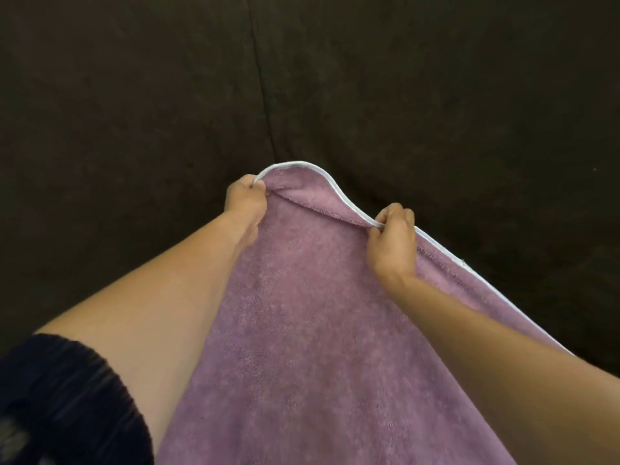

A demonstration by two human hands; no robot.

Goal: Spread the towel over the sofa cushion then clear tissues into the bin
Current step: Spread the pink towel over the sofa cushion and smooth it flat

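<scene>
Your left hand point(246, 198) and right hand point(391, 234) each pinch the white-trimmed edge of the purple towel point(312, 313), which hangs between your arms, probably not yet flat on the dark sofa cushion point(436, 95) beyond them. Spreading remains; no tissues or bin show.

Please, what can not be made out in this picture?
The tissues and the bin: nowhere in the head view, outside its edges.
The towel: its lower part is cut off by the bottom edge.
The sofa seat below: hidden by the towel and both arms.
Fingertips of the left hand and right hand: curled into the towel's white hem.
</scene>
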